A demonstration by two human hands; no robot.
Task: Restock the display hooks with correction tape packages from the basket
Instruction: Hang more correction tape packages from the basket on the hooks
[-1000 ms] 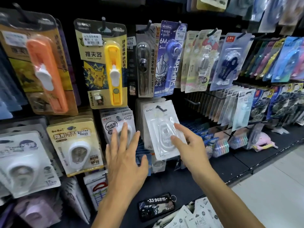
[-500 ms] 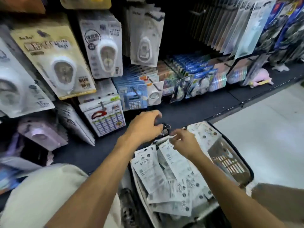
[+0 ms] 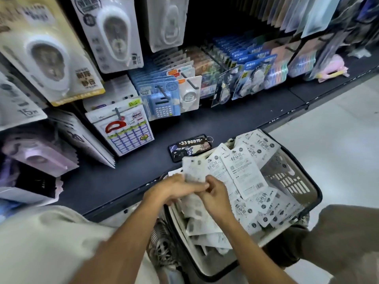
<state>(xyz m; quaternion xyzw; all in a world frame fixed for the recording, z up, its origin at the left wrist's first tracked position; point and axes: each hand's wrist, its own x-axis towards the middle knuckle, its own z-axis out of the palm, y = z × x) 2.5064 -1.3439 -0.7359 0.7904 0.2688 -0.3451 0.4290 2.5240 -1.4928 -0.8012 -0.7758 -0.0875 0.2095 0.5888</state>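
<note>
While basket (image 3: 295, 181) stays heaped with correction tape packages (image 3: 244, 171), your left hand (image 3: 174, 191) and right hand (image 3: 215, 197) pinch one package (image 3: 193, 169) above it; most restocking remains.

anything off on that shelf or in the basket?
A phone with a number-tag keychain lies flat on the shelf ledge among hanging stock, not merchandise. The packages in the basket are a loose heap, some overhanging its rim. Nothing looks damaged.
</note>
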